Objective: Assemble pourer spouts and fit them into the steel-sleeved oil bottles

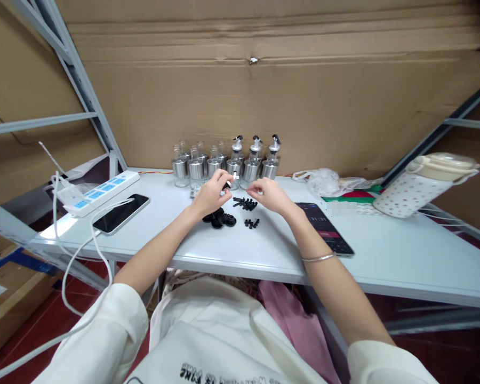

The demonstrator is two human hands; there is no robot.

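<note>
Centrally, both forearms reach in over the near edge of the desk (420,256), converging so that the hands face each other with a short gap between. The left hand (213,193) is turned inward with fingers curled, thumb and fingertips closed on a small black-and-white piece (226,185). The right hand (269,193) arches with its wrist raised and its fingertips drawn narrowly together, pointing toward the left; whether anything sits between them I cannot tell. A thin metal bangle (318,258) circles the right forearm.

Just below the left hand lies a heap of glossy black round caps (224,220), ring-like and overlapping. Between the hands are slim black stems (246,204), and nearer the person, a small cluster of stubby black plugs (252,223). Behind the hands stand glass bottles (196,169) with narrow necks and brushed, silvery metal sleeves; three at the right carry silver pourers (256,143) with black tips.

The desk is smooth, pale and slightly shiny. On its left rest a white power strip (104,192) and a dark-screened phone (122,214); on its right, another phone (324,228) with a lit display, crumpled clear plastic (324,182) and a tilted, dotted pale tumbler (414,189). Creased brown cardboard (264,101) walls the back, framed by grey metal struts (84,80), above a reddish floor (28,330).
</note>
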